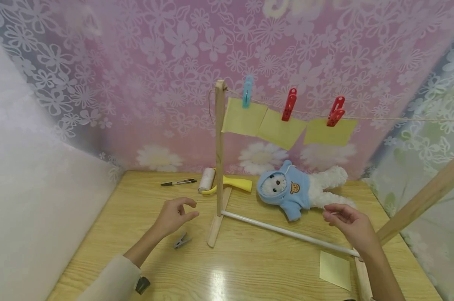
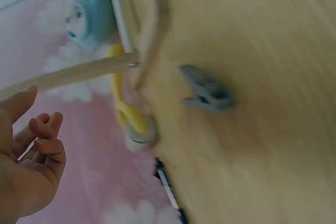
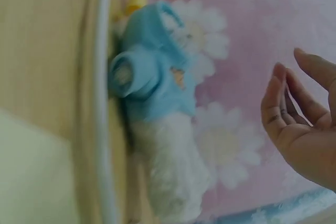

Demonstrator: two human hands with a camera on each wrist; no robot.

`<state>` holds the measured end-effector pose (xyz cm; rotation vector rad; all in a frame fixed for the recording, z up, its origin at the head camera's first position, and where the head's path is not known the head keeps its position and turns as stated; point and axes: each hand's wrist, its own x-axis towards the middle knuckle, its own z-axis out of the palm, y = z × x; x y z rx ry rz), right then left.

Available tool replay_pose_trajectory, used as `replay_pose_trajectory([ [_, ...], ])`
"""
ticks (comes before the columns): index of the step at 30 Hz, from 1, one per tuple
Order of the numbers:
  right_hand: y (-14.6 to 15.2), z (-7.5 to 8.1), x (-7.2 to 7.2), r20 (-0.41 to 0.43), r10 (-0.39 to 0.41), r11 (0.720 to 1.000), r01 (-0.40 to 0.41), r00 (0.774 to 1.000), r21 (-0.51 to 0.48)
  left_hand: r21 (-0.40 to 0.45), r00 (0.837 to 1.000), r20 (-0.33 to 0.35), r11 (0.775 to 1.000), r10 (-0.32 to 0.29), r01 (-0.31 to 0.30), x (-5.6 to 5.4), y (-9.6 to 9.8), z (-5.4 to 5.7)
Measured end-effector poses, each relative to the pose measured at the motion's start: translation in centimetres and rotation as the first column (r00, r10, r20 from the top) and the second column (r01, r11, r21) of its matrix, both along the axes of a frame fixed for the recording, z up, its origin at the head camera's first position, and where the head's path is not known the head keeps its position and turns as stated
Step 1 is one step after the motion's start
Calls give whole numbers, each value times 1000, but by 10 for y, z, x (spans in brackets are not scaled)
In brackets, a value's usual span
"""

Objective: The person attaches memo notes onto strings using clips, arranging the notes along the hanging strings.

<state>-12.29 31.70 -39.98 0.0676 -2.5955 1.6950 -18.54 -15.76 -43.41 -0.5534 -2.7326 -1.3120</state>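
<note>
See left hand [image 1: 173, 216] and right hand [image 1: 351, 225] empty, loosely bent; clip [image 1: 181, 241] on desk [image 1: 272, 271], lower left of centre, with long axis slanting up-right toward splayed end.

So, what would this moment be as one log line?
left hand: empty | right hand: empty | string: three yellow notes, blue peg, two red pegs | table: grey peg, loose yellow note

Left sleeve [image 1: 112, 280]: pale off-white, plain, ending partway along the forearm [image 1: 145, 244]
Dark piece [image 1: 142, 285]: small, blackish, beside the sleeve's edge
Left hand [image 1: 175, 216]: bare
Right hand [image 1: 350, 228]: bare
</note>
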Motion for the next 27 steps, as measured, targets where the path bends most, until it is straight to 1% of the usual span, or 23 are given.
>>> replay_pose_trajectory([
  [2, 7, -10, 4, 45, 18, 989, -24, 999, 145, -28, 1000, 23, 1000, 9, -8, 1, -8, -10],
  [3, 10, -15, 6, 70, 26, 977, -40, 997, 209, -41, 999, 39, 999, 14, -13, 2, -11, -15],
  [4, 13, -20, 8, 91, 34, 965, -56, 995, 256, -45, 999, 47, 999, 13, -11, 3, -15, -20],
  [5, 16, -24, 10, 115, 44, 956, -75, 992, 284, -52, 998, 56, 999, 11, -8, 3, -18, -25],
  [8, 22, -36, 17, 175, 71, 943, -124, 982, 310, -73, 996, 92, 997, 7, -1, 5, -25, -37],
  [10, 26, -43, 22, 204, 80, 939, -142, 976, 312, -93, 993, 120, 996, 17, -6, 5, -27, -45],
  [11, 28, -46, 24, 221, 84, 941, -151, 972, 304, -99, 989, 148, 995, 30, -16, 5, -27, -48],
  [14, 31, -56, 29, 256, 80, 933, -163, 963, 322, -118, 974, 211, 992, 78, -54, 8, -26, -56],
  [17, 31, -63, 33, 303, 39, 928, -147, 952, 343, -137, 958, 266, 988, 112, -77, 12, -23, -62],
  [20, 31, -69, 35, 322, -10, 921, -117, 947, 372, -185, 952, 279, 980, 126, -75, 16, -20, -67],
  [22, 31, -73, 36, 317, -42, 910, -94, 948, 403, -220, 951, 278, 972, 138, -77, 18, -20, -70],
  [24, 31, -77, 37, 305, -57, 900, -83, 951, 428, -252, 950, 275, 964, 150, -80, 20, -19, -71],
  [27, 30, -83, 37, 298, -58, 875, -95, 953, 474, -271, 948, 274, 959, 161, -85, 22, -19, -73],
])
